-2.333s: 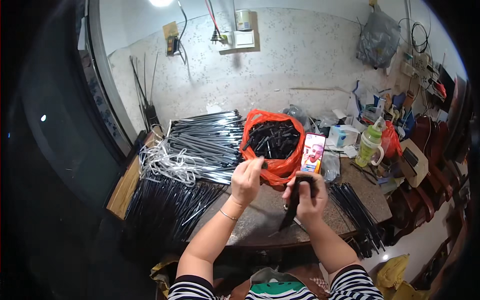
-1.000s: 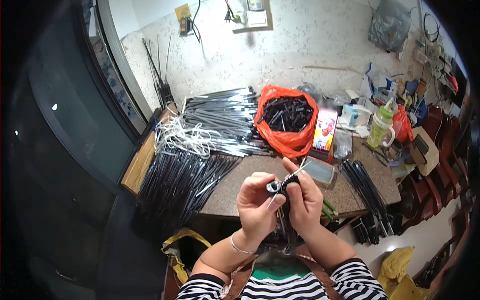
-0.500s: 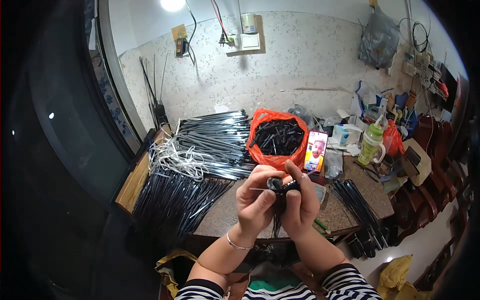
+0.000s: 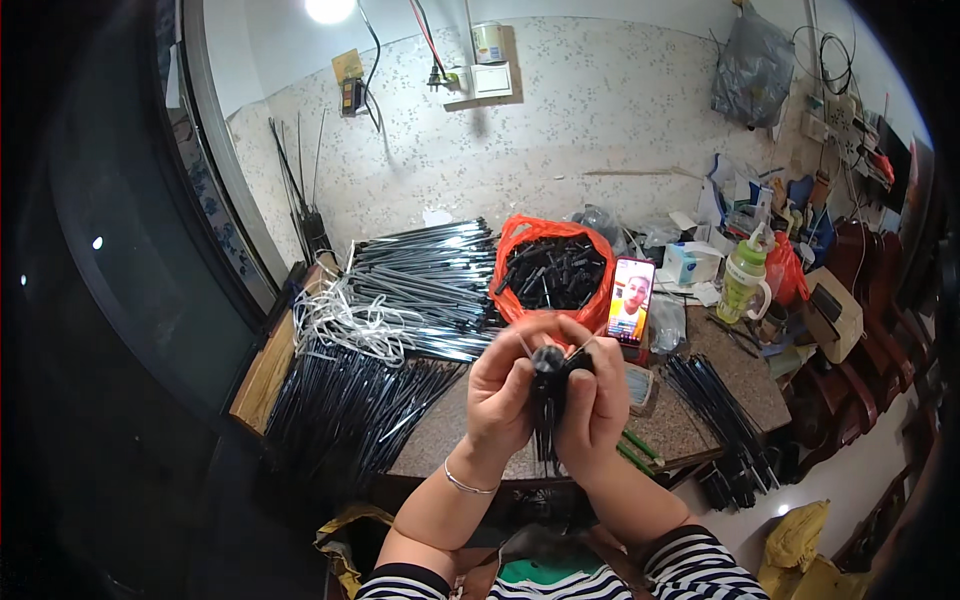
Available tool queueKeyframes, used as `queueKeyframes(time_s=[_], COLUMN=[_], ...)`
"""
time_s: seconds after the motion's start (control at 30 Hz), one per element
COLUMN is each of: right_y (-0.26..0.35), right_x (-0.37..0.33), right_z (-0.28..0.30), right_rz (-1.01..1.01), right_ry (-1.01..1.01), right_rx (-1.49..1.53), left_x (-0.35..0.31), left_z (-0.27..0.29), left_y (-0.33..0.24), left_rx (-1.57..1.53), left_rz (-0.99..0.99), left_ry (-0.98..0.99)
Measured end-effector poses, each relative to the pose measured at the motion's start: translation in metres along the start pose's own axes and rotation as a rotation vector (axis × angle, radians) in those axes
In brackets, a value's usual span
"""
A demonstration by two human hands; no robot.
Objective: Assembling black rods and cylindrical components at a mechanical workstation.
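Above the table's front edge, my left hand [image 4: 500, 392] and my right hand [image 4: 597, 400] meet around a bundle of thin black rods [image 4: 546, 420]. Its dark rounded top lies between my thumbs, and the rods hang down below. Both hands are closed on this top from either side, fingers curled over the far side. A thin wire-like strand [image 4: 583, 347] shows by my right fingertips; another short piece sticks up near the left fingers. Just beyond my hands stands a red plastic bag [image 4: 508, 305] full of small black tubular parts [image 4: 555, 272].
Shiny metal rods [image 4: 420, 275] lie stacked at left beside white straps [image 4: 350, 320] and thin black rods [image 4: 350, 410]. A lit phone [image 4: 630, 300] leans by the bag. At right are a green-lidded bottle [image 4: 742, 285], another black rod bundle [image 4: 715, 415] and green sticks [image 4: 640, 450].
My fingers have curled in closer over the top of the bundle, and the right index finger has come down. The bundle now hangs more visibly between my hands.
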State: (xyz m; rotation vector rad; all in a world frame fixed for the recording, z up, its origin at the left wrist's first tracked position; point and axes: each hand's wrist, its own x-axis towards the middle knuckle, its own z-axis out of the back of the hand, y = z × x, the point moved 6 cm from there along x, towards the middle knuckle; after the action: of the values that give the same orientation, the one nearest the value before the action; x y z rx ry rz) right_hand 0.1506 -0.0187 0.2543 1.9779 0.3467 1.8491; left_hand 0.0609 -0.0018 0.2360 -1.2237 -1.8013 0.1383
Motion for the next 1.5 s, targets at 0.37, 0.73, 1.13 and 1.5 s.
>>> queueKeyframes(time_s=[0.37, 0.73, 1.13, 1.5], right_y=[-0.037, -0.033, 0.014, -0.051], right_x=[0.004, -0.006, -0.006, -0.113], right_z=[-0.006, -0.011, 0.012, -0.026], right_rz=[-0.265, -0.52, -0.2, -0.798], right_ry=[0.097, 0.055, 0.499, 0.511], right_rx=[0.4, 0.94, 0.253, 0.49], left_x=[0.002, 0.003, -0.05, -0.103], left_z=[-0.001, -0.015, -0.01, 0.084], left_y=[-0.024, -0.027, -0.017, 0.025], left_rx=[0.608, 0.533, 0.801, 0.681], left_rz=[-0.372, -0.271, 0.038, 0.332], left_ry=[0.011, 0.087, 0.269, -0.23])
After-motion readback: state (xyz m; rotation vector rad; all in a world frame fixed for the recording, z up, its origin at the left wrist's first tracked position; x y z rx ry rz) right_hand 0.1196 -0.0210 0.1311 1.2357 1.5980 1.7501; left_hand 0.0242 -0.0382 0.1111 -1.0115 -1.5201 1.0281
